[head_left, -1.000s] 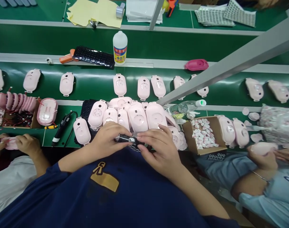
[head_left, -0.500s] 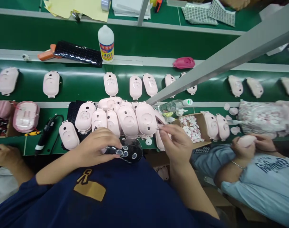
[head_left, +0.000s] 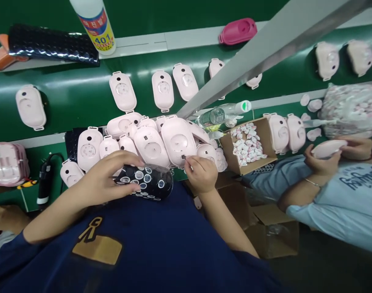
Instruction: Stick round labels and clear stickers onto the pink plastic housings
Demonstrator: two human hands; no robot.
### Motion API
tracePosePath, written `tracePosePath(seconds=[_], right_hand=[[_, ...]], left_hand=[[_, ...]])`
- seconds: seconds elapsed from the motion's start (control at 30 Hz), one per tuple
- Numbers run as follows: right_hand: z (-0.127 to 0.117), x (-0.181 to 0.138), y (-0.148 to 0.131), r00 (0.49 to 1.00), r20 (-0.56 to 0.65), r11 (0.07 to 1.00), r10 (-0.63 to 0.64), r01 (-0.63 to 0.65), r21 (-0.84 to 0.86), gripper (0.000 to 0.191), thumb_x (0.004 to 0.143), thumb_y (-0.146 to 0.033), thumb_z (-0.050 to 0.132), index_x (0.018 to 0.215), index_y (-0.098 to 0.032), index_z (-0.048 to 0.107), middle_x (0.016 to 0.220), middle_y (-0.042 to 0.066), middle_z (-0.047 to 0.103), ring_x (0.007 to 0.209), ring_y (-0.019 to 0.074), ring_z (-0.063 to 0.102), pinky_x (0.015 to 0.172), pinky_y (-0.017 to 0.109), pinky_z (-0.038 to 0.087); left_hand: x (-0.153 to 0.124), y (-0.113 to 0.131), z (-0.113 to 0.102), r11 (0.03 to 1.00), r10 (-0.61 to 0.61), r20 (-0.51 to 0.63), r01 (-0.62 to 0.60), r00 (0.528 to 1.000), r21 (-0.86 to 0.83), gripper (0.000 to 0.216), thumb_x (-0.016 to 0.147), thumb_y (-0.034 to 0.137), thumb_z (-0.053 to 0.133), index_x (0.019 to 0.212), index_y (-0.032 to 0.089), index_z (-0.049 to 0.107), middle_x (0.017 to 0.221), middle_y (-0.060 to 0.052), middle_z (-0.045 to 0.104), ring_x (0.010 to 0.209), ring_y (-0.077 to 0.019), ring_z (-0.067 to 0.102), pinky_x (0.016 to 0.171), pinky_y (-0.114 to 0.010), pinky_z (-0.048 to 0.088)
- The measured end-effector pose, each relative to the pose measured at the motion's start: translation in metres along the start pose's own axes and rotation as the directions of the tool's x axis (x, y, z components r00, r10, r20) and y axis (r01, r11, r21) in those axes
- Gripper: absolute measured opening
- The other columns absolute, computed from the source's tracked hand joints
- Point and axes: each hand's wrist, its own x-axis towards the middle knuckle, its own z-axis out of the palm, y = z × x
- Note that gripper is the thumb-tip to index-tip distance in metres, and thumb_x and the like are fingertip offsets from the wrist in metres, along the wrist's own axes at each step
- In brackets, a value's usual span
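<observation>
My left hand point(head_left: 102, 179) is closed on a curved black sheet point(head_left: 157, 185) covered in round, pale-rimmed stickers, with thumb and fingers on its left end. To the right, my right hand point(head_left: 202, 175) is pinched at the lower edge of a pale pink oval plastic shell point(head_left: 177, 136), beside a small dark square on it. Whatever lies between those fingertips is too small to make out. More pink shells, one of them point(head_left: 151, 144) just left of that shell, are heaped in front of my hands, some overlapping.
A clear bottle point(head_left: 216, 116) and an open carton point(head_left: 267, 136) of small printed pieces stand right of the heap. Behind, pink shells line the green belt point(head_left: 91, 93), under a slanting metal bar point(head_left: 253, 57). A glue bottle point(head_left: 100, 30) stands back left. A co-worker's hands point(head_left: 323, 160) hold a pink part at right.
The view has tilted down and closer. My right hand has come in from the right to the shell's lower edge. The black sheet has turned, showing more stickers.
</observation>
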Motion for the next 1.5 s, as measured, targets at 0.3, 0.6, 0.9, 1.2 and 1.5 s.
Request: tracePosePath(seconds=[0.3, 0.6, 0.9, 1.2, 1.5], right_hand=[[0.009, -0.005, 0.007, 0.999, -0.029, 0.998, 0.039, -0.037, 0.058, 0.013, 0.090, -0.017, 0.064, 0.095, -0.026, 0.071, 0.089, 0.002, 0.078, 0.076, 0.0170, 0.070, 0.072, 0.033, 0.051], [0.009, -0.005, 0.009, 1.000, -0.016, 0.996, 0.027, -0.025, 0.084, 0.013, 0.090, -0.017, 0.064, 0.091, -0.027, 0.072, 0.088, 0.002, 0.078, 0.077, 0.0172, 0.070, 0.078, 0.035, 0.057], [0.010, -0.007, 0.006, 0.998, 0.023, 0.991, 0.066, -0.068, 0.116, 0.013, 0.090, -0.018, 0.065, 0.093, -0.028, 0.072, 0.091, 0.001, 0.079, 0.080, 0.0174, 0.071, 0.088, 0.039, 0.056], [0.001, -0.002, 0.011, 0.987, 0.162, 0.997, 0.003, -0.015, 0.072, 0.016, 0.093, -0.018, 0.062, 0.099, -0.029, 0.072, 0.094, 0.000, 0.077, 0.082, 0.0172, 0.067, 0.095, 0.040, 0.051], [-0.010, 0.015, 0.010, 0.978, 0.126, 0.982, -0.167, 0.176, -0.065, 0.012, 0.091, -0.015, 0.063, 0.096, -0.024, 0.069, 0.089, -0.001, 0.075, 0.081, 0.0151, 0.060, 0.099, 0.035, 0.042]], left_hand=[[0.054, -0.013, 0.008, 0.991, -0.129, 0.273, 0.136, 0.953, -0.006, 0.044, 0.085, 0.043, 0.073, 0.120, 0.020, 0.063, 0.114, -0.009, 0.071, 0.104, -0.0245, 0.068, 0.088, -0.035, 0.056], [0.051, -0.014, 0.009, 0.990, -0.137, 0.259, 0.143, 0.956, -0.004, 0.042, 0.086, 0.043, 0.073, 0.119, 0.020, 0.062, 0.112, -0.008, 0.071, 0.103, -0.0235, 0.068, 0.091, -0.035, 0.055], [0.050, -0.016, 0.007, 0.989, -0.145, 0.238, 0.151, 0.960, -0.006, 0.042, 0.085, 0.043, 0.074, 0.118, 0.020, 0.063, 0.112, -0.008, 0.071, 0.104, -0.0248, 0.068, 0.089, -0.035, 0.056], [0.048, -0.023, 0.005, 0.987, -0.147, 0.245, 0.159, 0.958, -0.029, 0.042, 0.085, 0.041, 0.075, 0.120, 0.020, 0.062, 0.115, -0.008, 0.070, 0.107, -0.0248, 0.067, 0.093, -0.035, 0.054], [0.047, -0.022, 0.001, 0.979, -0.191, 0.271, 0.202, 0.943, -0.011, 0.041, 0.086, 0.040, 0.073, 0.119, 0.020, 0.061, 0.117, -0.008, 0.068, 0.109, -0.0233, 0.065, 0.092, -0.033, 0.053]])
